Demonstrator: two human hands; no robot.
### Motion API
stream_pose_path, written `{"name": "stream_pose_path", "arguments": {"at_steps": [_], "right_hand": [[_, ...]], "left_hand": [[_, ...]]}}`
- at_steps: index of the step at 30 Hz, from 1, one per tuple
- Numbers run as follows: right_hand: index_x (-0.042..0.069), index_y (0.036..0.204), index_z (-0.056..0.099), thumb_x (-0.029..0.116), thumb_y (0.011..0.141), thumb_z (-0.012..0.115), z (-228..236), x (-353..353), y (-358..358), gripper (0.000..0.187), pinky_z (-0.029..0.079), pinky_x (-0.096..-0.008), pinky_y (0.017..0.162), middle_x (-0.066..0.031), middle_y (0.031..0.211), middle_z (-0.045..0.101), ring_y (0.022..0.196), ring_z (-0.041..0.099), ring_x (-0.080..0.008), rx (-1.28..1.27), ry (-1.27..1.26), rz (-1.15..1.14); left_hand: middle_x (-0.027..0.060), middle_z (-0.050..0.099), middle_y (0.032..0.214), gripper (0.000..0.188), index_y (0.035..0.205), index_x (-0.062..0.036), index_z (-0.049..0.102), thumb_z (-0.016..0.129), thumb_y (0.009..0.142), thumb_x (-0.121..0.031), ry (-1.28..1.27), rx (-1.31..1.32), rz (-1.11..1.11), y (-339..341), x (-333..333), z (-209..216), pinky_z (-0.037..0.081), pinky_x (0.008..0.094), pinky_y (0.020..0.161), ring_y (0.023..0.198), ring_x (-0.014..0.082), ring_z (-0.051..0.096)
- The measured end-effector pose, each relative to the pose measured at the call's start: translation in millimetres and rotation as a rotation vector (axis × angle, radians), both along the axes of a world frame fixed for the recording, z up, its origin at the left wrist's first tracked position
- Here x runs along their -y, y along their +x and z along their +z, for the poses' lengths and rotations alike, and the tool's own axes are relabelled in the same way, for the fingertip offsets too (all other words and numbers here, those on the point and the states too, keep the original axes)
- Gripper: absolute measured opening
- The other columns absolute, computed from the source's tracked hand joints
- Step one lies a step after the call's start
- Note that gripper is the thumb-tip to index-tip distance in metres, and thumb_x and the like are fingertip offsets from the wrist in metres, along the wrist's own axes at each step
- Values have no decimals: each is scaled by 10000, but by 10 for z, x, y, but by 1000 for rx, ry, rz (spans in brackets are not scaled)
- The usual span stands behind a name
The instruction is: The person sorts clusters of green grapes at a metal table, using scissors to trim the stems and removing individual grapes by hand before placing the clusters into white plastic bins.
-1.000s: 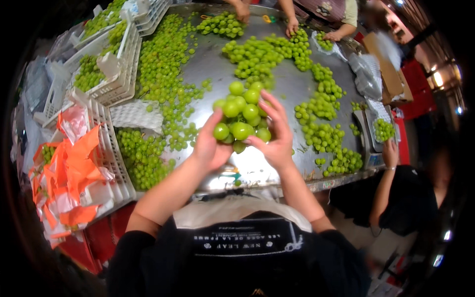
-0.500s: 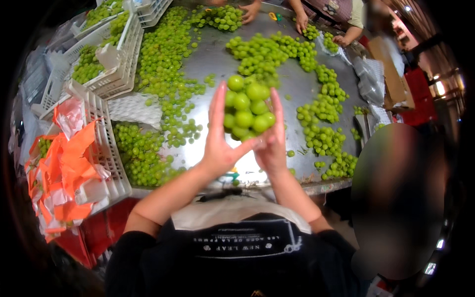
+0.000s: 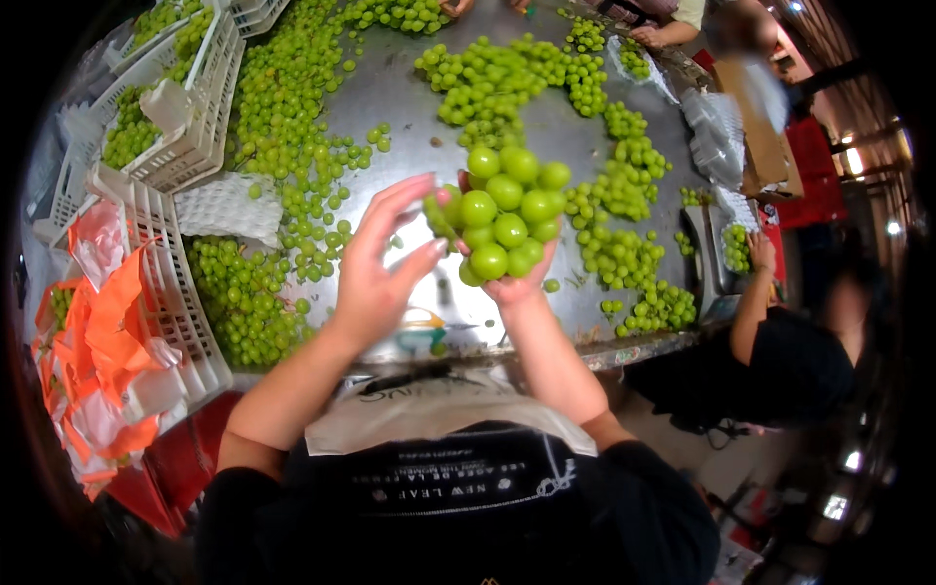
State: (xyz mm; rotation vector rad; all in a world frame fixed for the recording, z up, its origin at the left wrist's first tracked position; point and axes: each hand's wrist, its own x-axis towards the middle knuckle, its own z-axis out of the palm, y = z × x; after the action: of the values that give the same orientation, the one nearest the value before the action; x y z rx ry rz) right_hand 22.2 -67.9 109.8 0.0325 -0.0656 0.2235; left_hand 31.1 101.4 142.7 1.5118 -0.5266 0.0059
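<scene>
My right hand (image 3: 526, 283) holds up a bunch of green grapes (image 3: 509, 214) from below, and the bunch hides most of its fingers. To the left of the bunch is my left hand (image 3: 375, 268), with thumb and fingers spread apart. Its fingertips are close to the grapes on that side; whether they touch is unclear. Under my hands, by the near table edge, lies a blurred tool with orange and green loops (image 3: 421, 330), perhaps scissors. More grape bunches (image 3: 624, 258) curve along the right of the metal table (image 3: 390, 107).
Loose grapes (image 3: 278, 117) cover the table's left side beside white foam netting (image 3: 234, 207). White crates (image 3: 200, 127) stand at the left, one with orange paper (image 3: 122, 331). A co-worker's hand (image 3: 763, 255) is by grapes on a scale-like device (image 3: 710, 249); another co-worker's hand (image 3: 651, 37) is at the far right.
The bunch has turned and shifted slightly right in my right hand. My left hand has moved away from it to the left, fingers spreading. A co-worker at the right now shows.
</scene>
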Motion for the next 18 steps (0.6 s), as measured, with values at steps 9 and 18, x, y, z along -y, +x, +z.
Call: {"name": "stream_pose_path", "arguments": {"at_steps": [9,18], "right_hand": [[96,1283,412,459,832,476,-321,-8,-53,583,309,-471,1002,-128,1317,406,1218,394,-321,-35,10,23],[79,1299,388,490,850,443,-404,46,-85,610,408,-471,904,-165,1309,408,1183,417,-375,-108,45,9]], "left_hand": [[99,556,1173,322,1124,-64,594,632,812,-136,4,-10,-148,347,194,33,379,326,954,1104,209,504],[96,543,1190,368,1164,-65,561,614,803,-115,164,23,-140,460,282,-103,309,355,1027,1202,226,440]]}}
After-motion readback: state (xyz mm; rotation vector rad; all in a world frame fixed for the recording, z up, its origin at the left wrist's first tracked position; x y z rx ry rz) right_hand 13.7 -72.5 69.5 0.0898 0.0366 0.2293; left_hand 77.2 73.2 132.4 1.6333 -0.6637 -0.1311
